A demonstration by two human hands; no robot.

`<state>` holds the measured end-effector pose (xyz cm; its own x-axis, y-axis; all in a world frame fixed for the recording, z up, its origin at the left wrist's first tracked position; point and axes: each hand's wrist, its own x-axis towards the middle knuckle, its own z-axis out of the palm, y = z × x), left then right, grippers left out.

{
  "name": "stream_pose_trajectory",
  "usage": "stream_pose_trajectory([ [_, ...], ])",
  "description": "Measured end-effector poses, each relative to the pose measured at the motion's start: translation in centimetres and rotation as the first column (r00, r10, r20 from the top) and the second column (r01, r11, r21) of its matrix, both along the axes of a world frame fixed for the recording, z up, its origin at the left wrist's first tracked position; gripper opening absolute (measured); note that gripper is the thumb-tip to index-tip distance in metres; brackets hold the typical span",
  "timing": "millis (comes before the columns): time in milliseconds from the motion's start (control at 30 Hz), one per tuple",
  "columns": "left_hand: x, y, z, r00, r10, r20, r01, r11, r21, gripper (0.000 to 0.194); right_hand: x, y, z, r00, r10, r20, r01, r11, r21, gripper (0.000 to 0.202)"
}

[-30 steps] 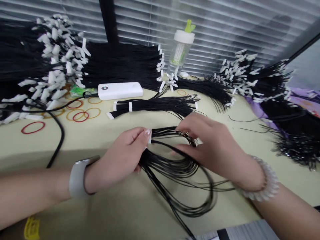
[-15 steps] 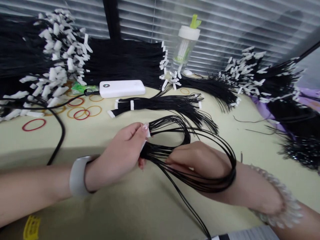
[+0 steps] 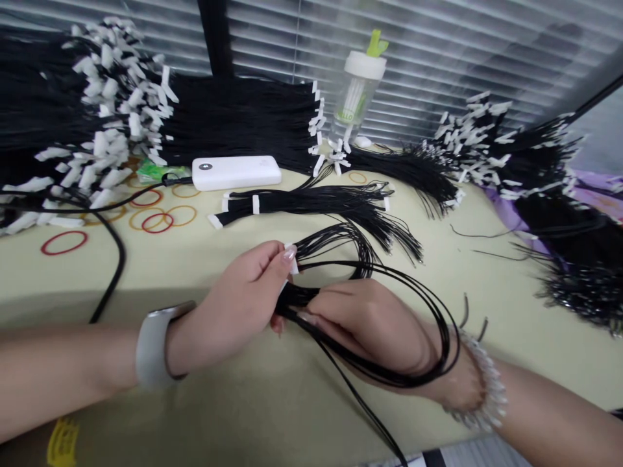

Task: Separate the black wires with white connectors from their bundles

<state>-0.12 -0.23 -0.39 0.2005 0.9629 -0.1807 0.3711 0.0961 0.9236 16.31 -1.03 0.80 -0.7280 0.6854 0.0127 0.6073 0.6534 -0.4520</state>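
The left hand (image 3: 241, 301) grips black cables (image 3: 298, 296) near their white ends (image 3: 294, 266). The right hand (image 3: 372, 324) pinches the same cables just beside it.

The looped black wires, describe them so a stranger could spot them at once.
Over the pale table, find the left hand and right hand. They hold the looped black wires, with white ends at the left hand. Unlike the straighter bundle lying behind, these curve into loops.

Slatted blinds (image 3: 272, 39) are filling the back here, a dark post (image 3: 215, 39) is splitting them (left of centre), and a pale yellow table (image 3: 165, 266) is stretching below, its near side sitting in shadow.
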Motion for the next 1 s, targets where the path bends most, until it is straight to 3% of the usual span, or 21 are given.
stream_pose_trajectory([
  [200,-0.1,0.0,-0.2,0.999,-0.035,0.007,0.035,0.999,0.031,0.029,-0.3,0.0,-0.2,0.997,0.013,0.070,-0.017,0.998,0.057,0.028],
  [367,-0.1,0.0,-0.2,0.999,-0.038,0.004,0.038,0.998,0.046,0.029,-0.3,-0.4,-0.5,0.991,0.083,0.103,-0.106,0.966,0.236,0.019],
  [467,0.0,0.0,-0.1,0.999,-0.035,0.010,0.035,0.999,0.038,0.030,-0.3,-0.5,-0.5,0.990,0.087,0.114,-0.115,0.956,0.271,0.018],
  [733,-0.2,-0.2,-0.3,0.999,-0.027,0.029,0.027,1.000,0.008,0.030,0.6,0.1,0.4,0.987,0.017,0.163,-0.047,0.981,0.186,0.018],
  [867,-0.1,-0.2,0.1,0.999,-0.027,0.047,0.027,1.000,-0.005,0.031,3.4,2.3,2.0,0.975,0.102,0.195,-0.101,0.995,-0.013,0.020],
  [933,0.0,-0.2,0.3,0.998,-0.026,0.051,0.027,0.999,-0.023,0.031,5.2,3.7,2.7,0.980,0.013,0.200,0.001,0.998,-0.070,0.017],
  [1000,0.1,-0.2,0.3,0.999,-0.021,0.046,0.023,0.999,-0.039,0.031,6.7,4.8,3.3,0.969,-0.230,0.090,0.231,0.973,-0.001,0.014],
])
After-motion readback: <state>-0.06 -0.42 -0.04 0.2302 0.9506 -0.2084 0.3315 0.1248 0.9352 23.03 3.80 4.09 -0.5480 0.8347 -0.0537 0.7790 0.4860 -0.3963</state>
